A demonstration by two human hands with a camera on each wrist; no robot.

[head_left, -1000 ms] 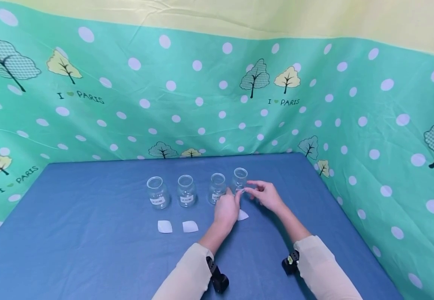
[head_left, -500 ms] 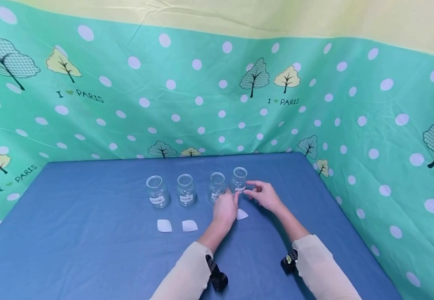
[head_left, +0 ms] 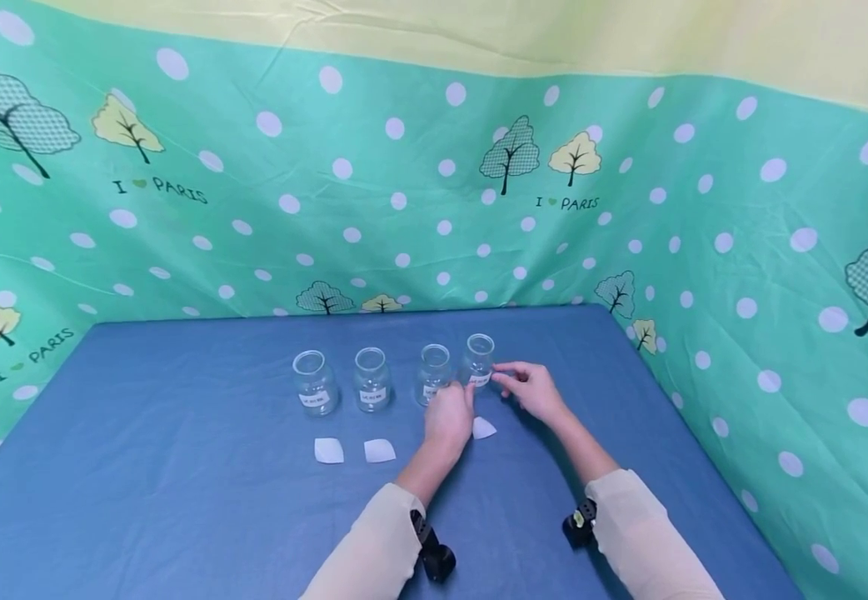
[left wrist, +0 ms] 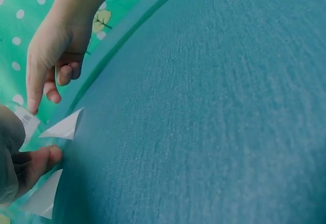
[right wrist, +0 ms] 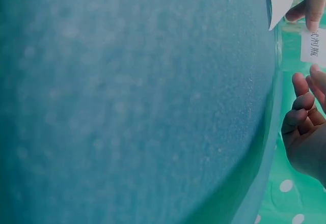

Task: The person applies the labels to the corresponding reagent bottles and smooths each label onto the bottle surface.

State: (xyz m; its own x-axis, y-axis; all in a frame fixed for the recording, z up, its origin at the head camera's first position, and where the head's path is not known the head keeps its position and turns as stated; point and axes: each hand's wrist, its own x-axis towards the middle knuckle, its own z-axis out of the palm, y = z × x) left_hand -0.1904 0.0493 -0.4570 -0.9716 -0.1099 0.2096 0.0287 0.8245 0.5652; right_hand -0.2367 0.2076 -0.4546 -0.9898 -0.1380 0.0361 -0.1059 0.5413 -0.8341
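Observation:
A small white label [head_left: 481,380] with dark characters lies against the front of the rightmost glass jar [head_left: 480,354]. My left hand [head_left: 448,419] pinches the label's left end, the thumb lying on its face. From the right, the right hand [head_left: 536,393] touches the label's other end with thumb and index fingertips; its index finger looks nearly straight in the left wrist view. The right wrist view shows the label [right wrist: 312,47] between both hands. Left of it stands a third jar [head_left: 435,367], its label partly covered by the left hand.
Two more labelled glass jars, the leftmost [head_left: 312,379] and its neighbour [head_left: 371,373], stand upright in the row. White paper pieces [head_left: 328,451], [head_left: 379,451] and another piece [head_left: 484,428] lie in front on the blue table cover [head_left: 202,467]. A green curtain [head_left: 374,208] hangs behind.
The label, tilted at first, now lies flatter against the jar. My right fingertips have shifted slightly right along its edge. The left hand has barely moved.

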